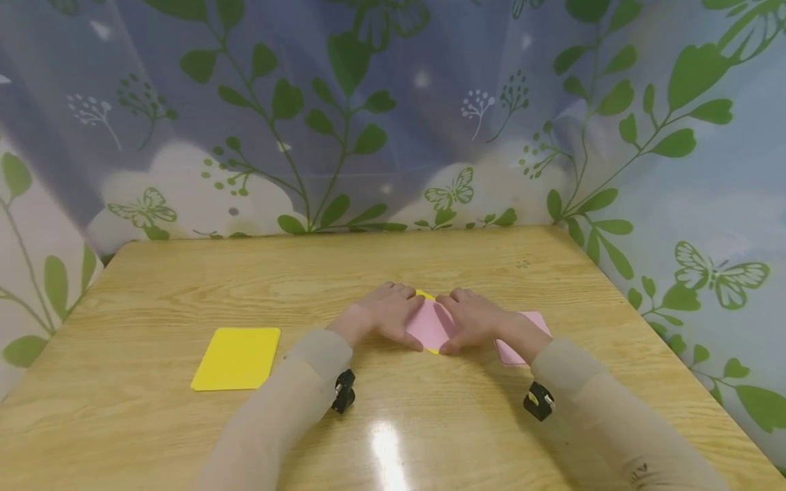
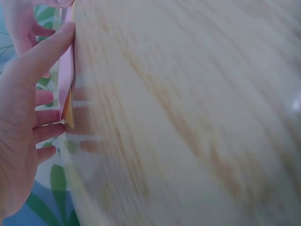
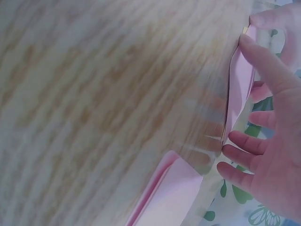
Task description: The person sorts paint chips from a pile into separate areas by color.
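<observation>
Near the middle of the table, a pink paper square lies over a yellow sheet, whose edges peek out at the far and near corners. My left hand holds its left side, thumb at the near corner and fingers at the far side. On the opposite side my right hand grips it the same way. Seen from the left wrist, the pink sheet bows slightly, with the yellow layer showing beneath its corner. In the right wrist view, the thumb presses the edge of the pink paper.
A yellow stack of square sheets lies to the left on the wooden table. To the right, partly behind my right wrist, is a pink stack. A leaf-patterned curtain borders the table's back and sides.
</observation>
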`<state>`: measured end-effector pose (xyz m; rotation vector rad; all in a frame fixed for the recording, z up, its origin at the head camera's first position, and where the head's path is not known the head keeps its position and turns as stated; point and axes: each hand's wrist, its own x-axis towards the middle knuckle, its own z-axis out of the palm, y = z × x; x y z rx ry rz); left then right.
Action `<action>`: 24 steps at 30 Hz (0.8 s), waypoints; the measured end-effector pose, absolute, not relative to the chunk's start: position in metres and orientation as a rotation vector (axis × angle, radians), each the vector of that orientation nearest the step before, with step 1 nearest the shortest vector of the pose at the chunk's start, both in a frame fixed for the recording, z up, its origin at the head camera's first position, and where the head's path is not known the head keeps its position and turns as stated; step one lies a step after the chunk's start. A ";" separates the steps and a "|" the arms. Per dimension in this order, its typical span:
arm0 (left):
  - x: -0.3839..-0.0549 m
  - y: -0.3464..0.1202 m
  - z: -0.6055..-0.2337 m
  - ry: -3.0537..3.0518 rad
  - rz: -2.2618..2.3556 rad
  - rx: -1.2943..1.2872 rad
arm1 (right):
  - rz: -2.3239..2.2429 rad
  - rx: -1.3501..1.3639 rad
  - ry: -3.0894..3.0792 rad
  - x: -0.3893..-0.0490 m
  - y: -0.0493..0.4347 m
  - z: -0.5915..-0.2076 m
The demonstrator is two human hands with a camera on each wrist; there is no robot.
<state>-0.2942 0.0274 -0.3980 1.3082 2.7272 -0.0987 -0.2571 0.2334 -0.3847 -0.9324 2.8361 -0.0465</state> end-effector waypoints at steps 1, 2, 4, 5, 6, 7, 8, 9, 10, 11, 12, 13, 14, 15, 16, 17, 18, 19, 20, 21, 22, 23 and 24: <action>-0.294 0.027 -0.398 2.727 -0.100 1.308 | -0.043 -0.933 2.835 -0.257 0.233 -0.385; -0.294 0.027 -0.398 2.727 -0.100 1.306 | -0.039 -0.935 2.835 -0.258 0.233 -0.385; -0.294 0.026 -0.398 2.726 -0.105 1.305 | -0.033 -0.943 2.835 -0.258 0.233 -0.385; -0.294 0.026 -0.398 2.726 -0.107 1.301 | -0.036 -0.946 2.833 -0.258 0.233 -0.384; -0.294 0.026 -0.398 2.725 -0.107 1.294 | -0.035 -0.950 2.832 -0.257 0.233 -0.384; -0.293 0.026 -0.397 2.726 -0.103 1.288 | -0.043 -0.952 2.829 -0.258 0.233 -0.384; -0.293 0.026 -0.397 2.727 -0.102 1.280 | -0.053 -0.955 2.825 -0.258 0.233 -0.385; -0.292 0.026 -0.396 2.729 -0.100 1.274 | -0.065 -0.964 2.823 -0.258 0.233 -0.385; -0.292 0.027 -0.396 2.731 -0.097 1.267 | -0.081 -0.977 2.819 -0.258 0.233 -0.386; -0.291 0.027 -0.395 2.734 -0.100 1.260 | -0.095 -0.992 2.816 -0.258 0.233 -0.386; -0.290 0.027 -0.395 2.738 -0.101 1.253 | -0.106 -1.009 2.814 -0.259 0.233 -0.387; -0.290 0.027 -0.394 2.743 -0.103 1.248 | -0.123 -1.021 2.810 -0.259 0.233 -0.388; -0.289 0.027 -0.394 2.748 -0.111 1.245 | -0.133 -1.035 2.809 -0.259 0.233 -0.388; -0.289 0.028 -0.394 2.753 -0.115 1.244 | -0.138 -1.045 2.809 -0.259 0.233 -0.388; -0.289 0.028 -0.394 2.758 -0.119 1.244 | -0.143 -1.043 2.806 -0.259 0.233 -0.388; -0.288 0.028 -0.393 2.762 -0.127 1.244 | -0.143 -1.036 2.804 -0.259 0.233 -0.388; -0.288 0.028 -0.393 2.765 -0.130 1.244 | -0.140 -1.032 2.801 -0.260 0.233 -0.387; -0.287 0.029 -0.393 2.768 -0.136 1.246 | -0.130 -1.028 2.801 -0.259 0.233 -0.387; -0.287 0.029 -0.393 2.771 -0.142 1.252 | -0.115 -1.030 2.801 -0.259 0.233 -0.387; -0.287 0.029 -0.392 2.773 -0.144 1.255 | -0.104 -1.032 2.801 -0.260 0.233 -0.387; -0.287 0.029 -0.392 2.775 -0.148 1.257 | -0.090 -1.037 2.802 -0.260 0.234 -0.387; -0.287 0.029 -0.393 2.778 -0.158 1.260 | -0.070 -1.047 2.806 -0.260 0.234 -0.388; -0.287 0.029 -0.393 2.779 -0.159 1.263 | -0.060 -1.057 2.811 -0.261 0.235 -0.388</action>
